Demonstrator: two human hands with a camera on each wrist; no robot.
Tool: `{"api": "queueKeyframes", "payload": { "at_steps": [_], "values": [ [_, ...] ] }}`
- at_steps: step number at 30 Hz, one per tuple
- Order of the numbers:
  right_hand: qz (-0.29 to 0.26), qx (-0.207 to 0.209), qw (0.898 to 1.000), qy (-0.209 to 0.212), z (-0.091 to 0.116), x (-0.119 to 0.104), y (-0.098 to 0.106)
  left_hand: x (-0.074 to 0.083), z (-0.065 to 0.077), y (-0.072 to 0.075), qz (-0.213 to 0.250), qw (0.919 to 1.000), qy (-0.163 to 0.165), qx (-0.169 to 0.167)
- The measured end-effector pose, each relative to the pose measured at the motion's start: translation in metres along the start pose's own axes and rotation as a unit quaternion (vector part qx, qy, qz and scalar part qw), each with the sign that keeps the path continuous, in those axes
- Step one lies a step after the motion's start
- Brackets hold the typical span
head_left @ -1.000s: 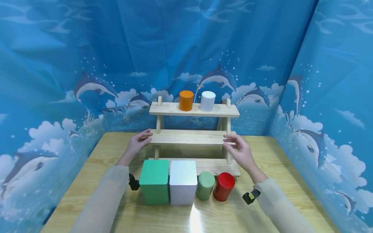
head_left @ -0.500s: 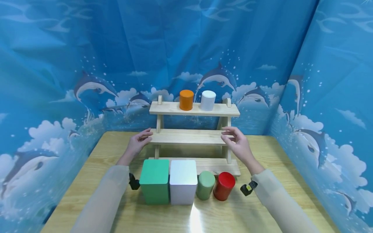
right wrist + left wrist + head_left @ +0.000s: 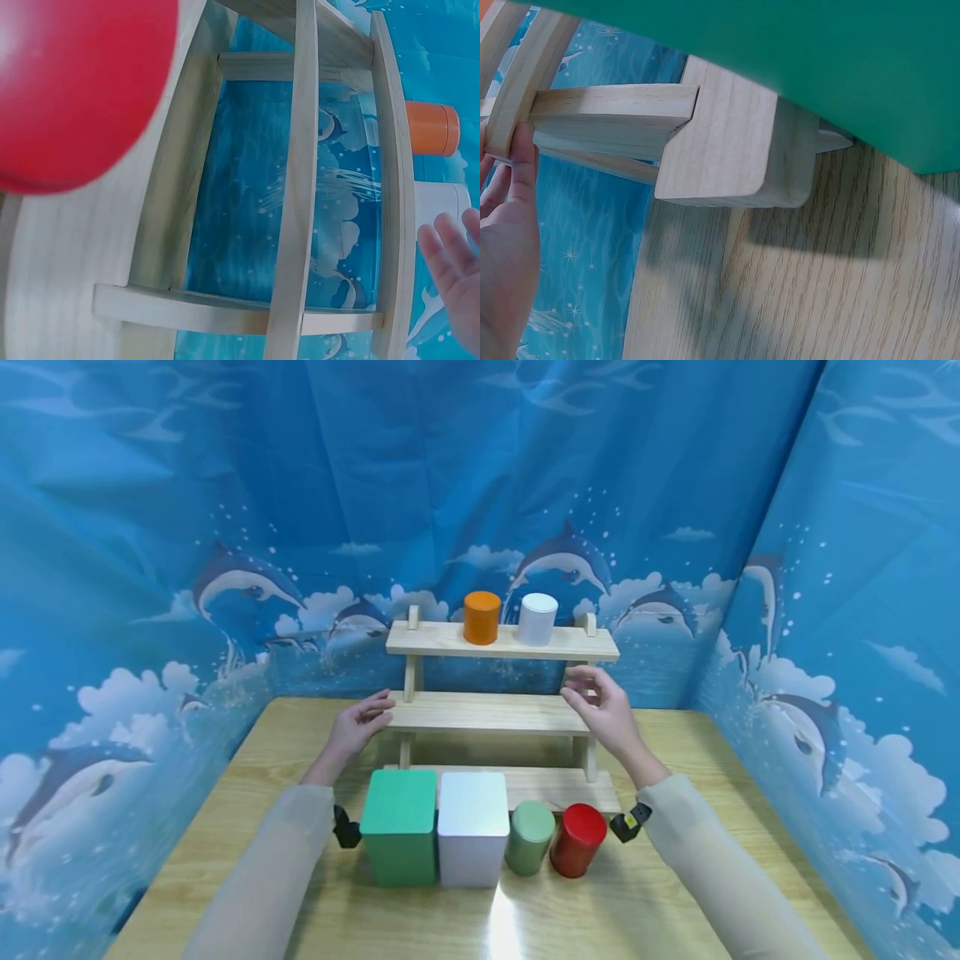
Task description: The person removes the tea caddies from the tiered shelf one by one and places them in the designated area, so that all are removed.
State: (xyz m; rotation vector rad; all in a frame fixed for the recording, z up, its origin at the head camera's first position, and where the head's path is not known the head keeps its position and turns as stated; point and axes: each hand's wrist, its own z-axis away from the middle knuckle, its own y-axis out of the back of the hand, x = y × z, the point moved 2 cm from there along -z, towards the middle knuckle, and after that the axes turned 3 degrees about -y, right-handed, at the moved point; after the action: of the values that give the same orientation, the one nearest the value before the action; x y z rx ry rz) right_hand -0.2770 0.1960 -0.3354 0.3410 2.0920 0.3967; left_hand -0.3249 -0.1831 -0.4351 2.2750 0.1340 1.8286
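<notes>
A three-tier wooden display stand (image 3: pixel 487 712) stands on the table. My left hand (image 3: pixel 351 729) pinches the left end of its middle board (image 3: pixel 536 75), with fingers on both faces in the left wrist view. My right hand (image 3: pixel 609 714) is raised by the right end of the stand, fingers loosely bent and nothing held. On the top board stand an orange cylinder (image 3: pixel 481 618) and a white cylinder (image 3: pixel 537 620). The right wrist view has the right hand (image 3: pixel 457 281) near the white cylinder (image 3: pixel 439 206); whether they touch is unclear.
In front of the stand are a green block (image 3: pixel 399 831), a white block (image 3: pixel 472 831), a light green cylinder (image 3: pixel 529 837) and a red cylinder (image 3: pixel 577 840). They partly hide the bottom board (image 3: pixel 551 787). Blue dolphin-print curtains (image 3: pixel 480 468) surround the wooden table (image 3: pixel 660 893).
My right hand has moved up and slightly left, from the right end of the middle board toward the top board. The left hand has stayed in place.
</notes>
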Motion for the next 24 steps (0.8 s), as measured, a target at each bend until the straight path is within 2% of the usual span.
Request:
{"api": "queueKeyframes", "payload": {
  "at_steps": [9, 18, 24],
  "values": [
    [0.019, 0.009, 0.999, -0.029, -0.013, 0.000, -0.003, -0.027, -0.012, 0.003, 0.013, 0.9999, 0.000, 0.006],
    [0.016, 0.017, 0.999, -0.048, -0.029, -0.003, -0.006, -0.030, -0.012, 0.002, 0.009, 0.9998, -0.009, 0.013],
    [0.000, 0.024, 0.998, -0.054, -0.048, 0.016, -0.009, -0.030, -0.012, 0.002, 0.014, 0.9998, -0.007, 0.014]
  ]
}}
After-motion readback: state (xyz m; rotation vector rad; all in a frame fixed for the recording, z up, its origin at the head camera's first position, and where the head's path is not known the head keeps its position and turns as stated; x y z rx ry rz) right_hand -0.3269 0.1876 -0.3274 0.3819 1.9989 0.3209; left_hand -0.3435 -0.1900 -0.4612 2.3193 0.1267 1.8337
